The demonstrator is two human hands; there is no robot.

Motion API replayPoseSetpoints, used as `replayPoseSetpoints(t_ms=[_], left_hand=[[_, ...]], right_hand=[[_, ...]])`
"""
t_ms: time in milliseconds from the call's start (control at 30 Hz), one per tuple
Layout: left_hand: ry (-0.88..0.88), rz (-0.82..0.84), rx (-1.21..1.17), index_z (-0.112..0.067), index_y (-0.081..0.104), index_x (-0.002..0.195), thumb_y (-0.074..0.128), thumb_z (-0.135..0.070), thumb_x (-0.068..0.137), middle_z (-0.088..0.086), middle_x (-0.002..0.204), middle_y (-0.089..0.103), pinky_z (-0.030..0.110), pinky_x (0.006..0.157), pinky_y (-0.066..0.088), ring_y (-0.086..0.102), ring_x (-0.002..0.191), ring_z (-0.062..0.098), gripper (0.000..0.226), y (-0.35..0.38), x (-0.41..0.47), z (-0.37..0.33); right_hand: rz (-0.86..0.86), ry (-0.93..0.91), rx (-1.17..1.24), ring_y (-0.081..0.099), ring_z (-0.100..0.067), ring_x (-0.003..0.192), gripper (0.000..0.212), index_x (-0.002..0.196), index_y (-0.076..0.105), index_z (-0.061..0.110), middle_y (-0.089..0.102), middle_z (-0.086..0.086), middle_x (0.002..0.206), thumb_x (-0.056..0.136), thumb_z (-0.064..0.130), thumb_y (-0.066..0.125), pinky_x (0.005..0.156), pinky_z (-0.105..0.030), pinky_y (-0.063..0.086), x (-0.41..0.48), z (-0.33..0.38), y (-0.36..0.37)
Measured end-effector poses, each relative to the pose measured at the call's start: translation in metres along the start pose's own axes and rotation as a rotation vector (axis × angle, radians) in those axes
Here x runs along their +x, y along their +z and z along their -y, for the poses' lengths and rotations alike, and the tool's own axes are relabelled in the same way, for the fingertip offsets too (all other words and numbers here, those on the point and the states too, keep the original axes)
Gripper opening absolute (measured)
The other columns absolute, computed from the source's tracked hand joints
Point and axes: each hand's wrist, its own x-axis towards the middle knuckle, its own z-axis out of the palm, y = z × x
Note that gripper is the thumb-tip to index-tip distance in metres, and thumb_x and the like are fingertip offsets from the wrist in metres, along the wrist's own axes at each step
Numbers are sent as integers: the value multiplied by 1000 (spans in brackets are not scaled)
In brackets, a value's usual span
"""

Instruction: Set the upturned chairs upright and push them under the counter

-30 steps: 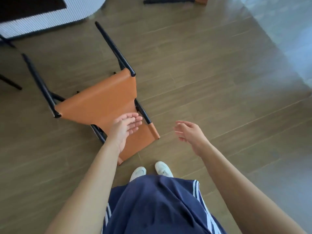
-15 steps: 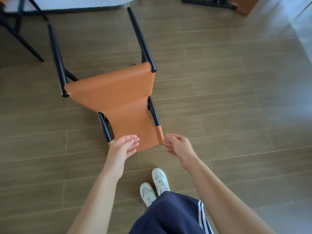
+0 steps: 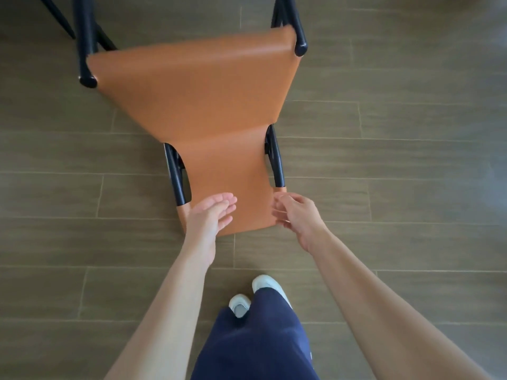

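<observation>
Orange leather chair (image 3: 208, 119) with a black tubular metal frame (image 3: 275, 160) lies tipped over on a brown wood-plank floor (image 3: 397, 160), directly in front of a standing person, seen from above.

Nearest the camera are dark navy shorts (image 3: 255, 346) and, just beyond them, two white shoes (image 3: 240, 304) planted on the planks. Both bare forearms reach forward and down towards the narrow near end of the chair.

The left hand (image 3: 210, 218) is released, its fingers straight and held together, lying over the left corner of that near end; whether it touches the leather cannot be told. The right hand (image 3: 299, 215) is at the right corner, fingers loosely curled beside the leather's edge; whether it actually grasps the edge cannot be told.

Beyond the hands the orange leather narrows between two black side tubes, then widens into a broad panel. At its far corners two thick black chair legs (image 3: 85, 37) run on towards the top of the view. Further left, a thinner black rod (image 3: 59, 17) crosses the top corner.
</observation>
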Motion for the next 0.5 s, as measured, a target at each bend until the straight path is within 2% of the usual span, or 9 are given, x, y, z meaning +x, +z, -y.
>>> replayPoseSetpoints(t_ms=[200, 500], left_hand=[[27, -2, -11, -13, 68, 102, 54, -7, 94, 1, 102, 74, 33, 92, 52, 69, 99, 13, 17, -3, 88, 71], [78, -39, 186, -15, 67, 98, 54, -8, 93, 5, 108, 70, 33, 94, 51, 65, 106, 18, 16, -15, 220, 161]], right_hand=[[35, 28, -29, 65, -16, 82, 21, 112, 65, 13, 73, -2, 95, 94, 23, 59, 70, -29, 51, 93, -62, 23], [63, 105, 15, 61, -18, 79, 16, 107, 61, 13, 68, -3, 90, 94, 21, 57, 71, -32, 48, 231, -157, 54]])
